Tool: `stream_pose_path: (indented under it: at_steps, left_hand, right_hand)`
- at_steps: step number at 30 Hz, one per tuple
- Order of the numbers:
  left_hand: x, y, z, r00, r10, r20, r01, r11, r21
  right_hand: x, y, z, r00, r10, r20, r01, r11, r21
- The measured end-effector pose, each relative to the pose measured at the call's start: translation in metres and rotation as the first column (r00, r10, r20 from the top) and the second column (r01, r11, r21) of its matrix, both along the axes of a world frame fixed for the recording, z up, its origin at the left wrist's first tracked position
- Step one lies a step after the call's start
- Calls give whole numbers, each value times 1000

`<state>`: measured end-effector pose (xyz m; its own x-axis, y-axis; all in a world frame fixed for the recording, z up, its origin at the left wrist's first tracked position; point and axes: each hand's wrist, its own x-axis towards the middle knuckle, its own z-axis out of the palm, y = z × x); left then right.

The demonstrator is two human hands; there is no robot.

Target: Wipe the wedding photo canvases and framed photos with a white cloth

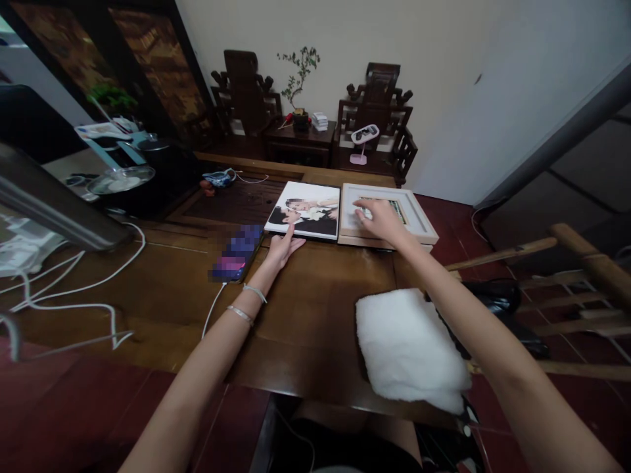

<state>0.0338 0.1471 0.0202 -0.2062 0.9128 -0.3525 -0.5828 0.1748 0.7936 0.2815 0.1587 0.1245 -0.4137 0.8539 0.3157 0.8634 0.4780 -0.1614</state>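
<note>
A photo album (315, 226) with a picture of people on its white and black cover lies toward the far side of the wooden table. My left hand (283, 249) is at its front left edge, thumb on the cover and fingers below the edge. To the right, touching or almost touching the album, is a pale wooden picture frame (419, 220) with a white mat and a small picture. My right hand (379, 218) is over the middle of this frame, fingers apart and bent, holding nothing. Whether its fingertips touch the frame I cannot tell.
A phone (239, 253) with a white cable lies left of my left hand. Folded white fluffy cloth (411, 348) sits at the table's near right. A lidded glass pan (123, 180) and white cables (73, 305) are at left. A wooden chair (591, 263) stands at right.
</note>
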Motion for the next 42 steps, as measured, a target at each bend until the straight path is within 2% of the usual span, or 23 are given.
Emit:
stream_pose_path:
  at_steps: [4,7,9,11,13,14,18,23,26,31,37,39,42]
  left_hand:
    - [3,1,3,999,39,-27,-40,999,-36]
    - [4,1,4,997,47,-57,-51,996,-73]
    - [5,2,4,997,46,-63,-51,995,-83]
    - [5,1,5,997,43,-60,-48,995,-83]
    - [5,-1,6,998,36,-57,-41,996,-82]
    - [4,-2,7,998,29,-56,-33,996,-81]
    - [1,-5,10,999,-5,-44,1,996,-85]
    - [-2,-3,10,999,-30,-45,25,995,-94]
    - [-4,-2,11,998,-42,-54,36,994,-102]
    - [-7,-2,15,987,-131,-96,116,983,-145]
    - [-10,-2,18,956,-221,-193,187,966,-182]
    - [-15,-5,21,915,-302,-267,238,939,-248]
    - [-19,-6,31,775,-493,-395,321,846,-426]
  right_hand:
    - [59,-7,-12,987,-132,-92,135,991,26]
    - [93,-12,-21,927,-327,-186,341,939,45]
    - [111,-11,-25,825,-509,-245,517,855,-34]
    - [123,-6,-28,703,-668,-246,640,744,-192]
    - [130,0,-31,630,-748,-209,676,660,-328]
    - [132,2,-34,621,-759,-195,673,644,-365]
    - [133,4,-44,615,-766,-187,664,631,-401]
    - [131,-4,-52,625,-755,-197,657,646,-390]
    - [132,-7,-54,640,-741,-202,649,662,-375]
    - [134,-6,-54,675,-709,-204,622,695,-361]
    - [133,0,-55,678,-718,-158,634,680,-370]
    - [136,4,-54,679,-722,-137,640,673,-371]
    - [143,12,-50,691,-716,-98,638,668,-383]
